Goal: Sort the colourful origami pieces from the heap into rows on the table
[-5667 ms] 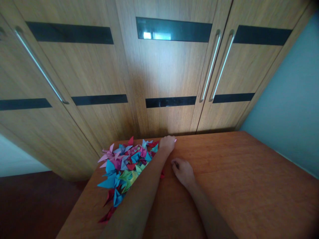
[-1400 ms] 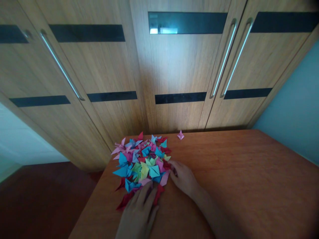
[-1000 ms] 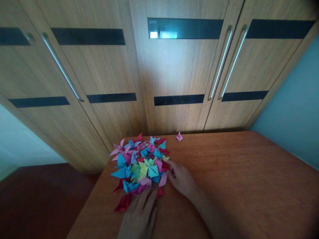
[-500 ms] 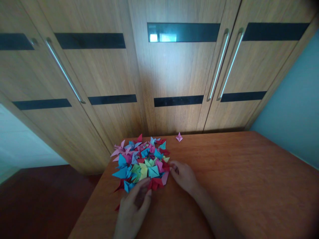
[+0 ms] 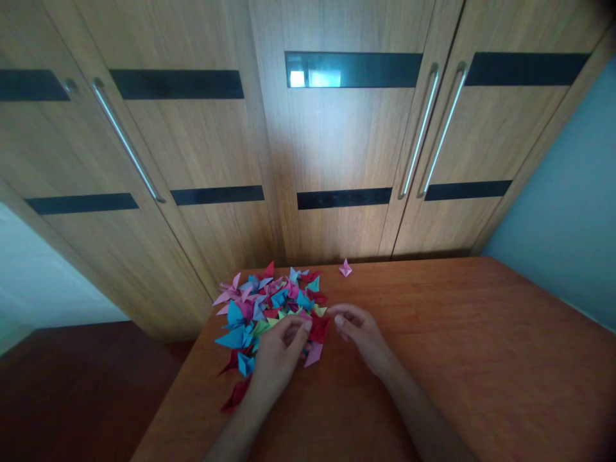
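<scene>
A dense pile of folded paper cranes [image 5: 279, 298] in pink, blue, green, red and lilac covers the table's left part. My left hand [image 5: 282, 353] reaches over the front of the pile, thumb and fingers closed on a red paper crane [image 5: 319, 329]. Just right of that crane hovers my right hand [image 5: 360, 333], fingers curved and thumb a little apart, nothing visible in it. Another red crane [image 5: 235, 396] lies beside my left wrist, with a blue one [image 5: 246, 364] above it. Part of the pile is hidden behind my left hand.
A single pink crane [image 5: 345, 268] stands apart at the back edge of the brown wooden table [image 5: 457, 346]. Behind the table rises a wooden wardrobe [image 5: 337, 141] with metal handles [image 5: 418, 131]. The floor [image 5: 96, 385] drops away on the left.
My left hand has moved up and to the right, raising the red crane from the pile's front toward my right hand. The right hand has shifted slightly right.
</scene>
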A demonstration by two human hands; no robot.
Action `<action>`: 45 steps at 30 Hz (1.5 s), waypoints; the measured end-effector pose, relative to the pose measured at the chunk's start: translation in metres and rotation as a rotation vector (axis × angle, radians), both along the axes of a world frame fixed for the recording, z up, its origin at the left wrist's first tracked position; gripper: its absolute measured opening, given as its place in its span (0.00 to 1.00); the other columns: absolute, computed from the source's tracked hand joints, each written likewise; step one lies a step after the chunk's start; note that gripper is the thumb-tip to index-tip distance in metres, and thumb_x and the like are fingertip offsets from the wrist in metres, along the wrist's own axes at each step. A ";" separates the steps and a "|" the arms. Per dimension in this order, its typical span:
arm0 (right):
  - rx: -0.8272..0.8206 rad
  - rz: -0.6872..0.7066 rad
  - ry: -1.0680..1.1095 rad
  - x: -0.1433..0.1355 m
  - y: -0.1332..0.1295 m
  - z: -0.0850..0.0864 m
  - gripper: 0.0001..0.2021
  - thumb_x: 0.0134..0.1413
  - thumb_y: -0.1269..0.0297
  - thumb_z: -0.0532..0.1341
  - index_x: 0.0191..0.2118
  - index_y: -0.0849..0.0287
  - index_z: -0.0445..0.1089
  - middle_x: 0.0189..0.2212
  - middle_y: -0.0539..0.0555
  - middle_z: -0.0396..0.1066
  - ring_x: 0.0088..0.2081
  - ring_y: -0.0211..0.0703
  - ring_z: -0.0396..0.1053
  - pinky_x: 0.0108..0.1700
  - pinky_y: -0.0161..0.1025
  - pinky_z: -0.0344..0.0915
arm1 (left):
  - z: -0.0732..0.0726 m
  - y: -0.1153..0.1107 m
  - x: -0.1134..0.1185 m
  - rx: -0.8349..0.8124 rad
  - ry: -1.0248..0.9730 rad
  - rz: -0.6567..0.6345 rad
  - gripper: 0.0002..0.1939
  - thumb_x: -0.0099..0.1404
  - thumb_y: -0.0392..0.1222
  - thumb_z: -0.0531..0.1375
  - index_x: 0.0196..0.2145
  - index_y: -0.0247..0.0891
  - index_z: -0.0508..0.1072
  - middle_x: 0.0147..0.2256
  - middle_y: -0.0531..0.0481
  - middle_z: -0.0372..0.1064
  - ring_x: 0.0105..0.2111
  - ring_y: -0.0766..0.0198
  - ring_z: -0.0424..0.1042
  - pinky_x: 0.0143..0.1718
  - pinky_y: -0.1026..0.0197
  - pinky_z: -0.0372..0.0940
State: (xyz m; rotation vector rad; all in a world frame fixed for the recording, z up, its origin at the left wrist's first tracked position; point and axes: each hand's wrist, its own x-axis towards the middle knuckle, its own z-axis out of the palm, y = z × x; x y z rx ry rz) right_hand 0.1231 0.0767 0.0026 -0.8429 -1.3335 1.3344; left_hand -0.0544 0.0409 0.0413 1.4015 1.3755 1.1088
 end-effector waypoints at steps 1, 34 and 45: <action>-0.001 -0.017 0.001 0.001 0.001 0.000 0.13 0.49 0.54 0.62 0.37 0.57 0.73 0.22 0.47 0.64 0.22 0.32 0.55 0.23 0.30 0.52 | -0.001 0.004 0.003 0.007 0.020 -0.016 0.16 0.60 0.54 0.57 0.32 0.37 0.70 0.23 0.52 0.71 0.23 0.63 0.71 0.22 0.67 0.63; -0.103 -0.036 0.049 0.041 0.029 -0.020 0.11 0.45 0.56 0.62 0.26 0.60 0.67 0.17 0.45 0.56 0.20 0.32 0.49 0.23 0.32 0.45 | 0.007 0.054 0.023 0.251 0.351 -0.531 0.06 0.58 0.34 0.58 0.32 0.36 0.75 0.30 0.53 0.74 0.29 0.68 0.69 0.30 0.69 0.60; 0.002 -0.511 -0.295 0.051 0.052 -0.051 0.12 0.51 0.57 0.54 0.35 0.59 0.68 0.20 0.47 0.62 0.23 0.37 0.60 0.25 0.33 0.55 | 0.014 0.130 0.079 0.483 0.793 -0.284 0.10 0.61 0.36 0.54 0.33 0.39 0.76 0.34 0.50 0.73 0.35 0.64 0.70 0.38 0.64 0.61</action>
